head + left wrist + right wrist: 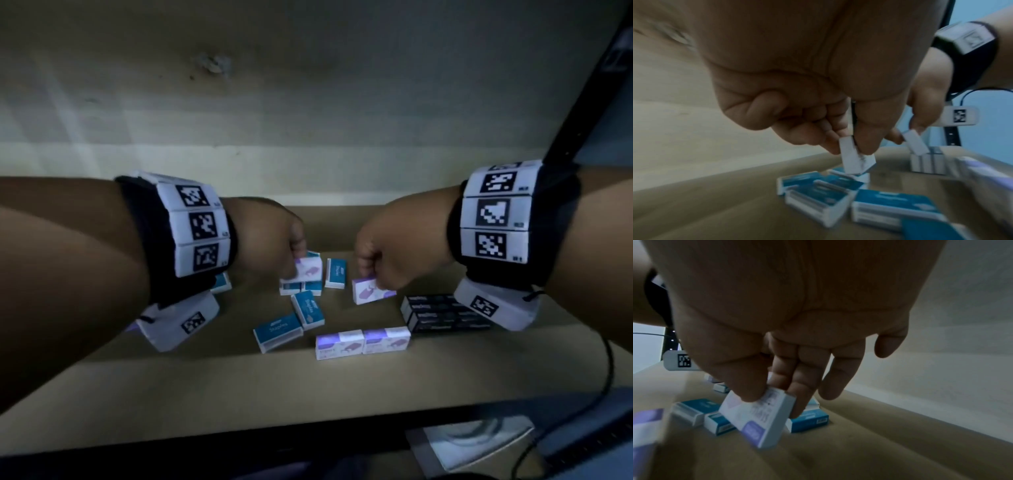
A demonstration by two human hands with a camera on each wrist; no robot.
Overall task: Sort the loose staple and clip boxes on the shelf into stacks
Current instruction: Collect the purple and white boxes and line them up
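Observation:
My left hand (294,253) pinches a purple-and-white box (308,270) between thumb and fingers, just above a cluster of blue staple boxes (306,306); the same box (854,160) hangs from my fingertips in the left wrist view. My right hand (370,270) pinches a second purple-and-white box (368,291), held tilted over the shelf (205,387); in the right wrist view this box (758,415) sits between thumb and fingers. Two purple boxes (363,342) lie side by side near the front. A block of black boxes (442,313) stands at the right.
Another blue box (221,282) peeks out from under my left wrist. The shelf's back wall (308,102) rises close behind the boxes. A dark upright (582,102) borders the right side. A black cable (606,370) hangs off my right wrist over the shelf's front edge.

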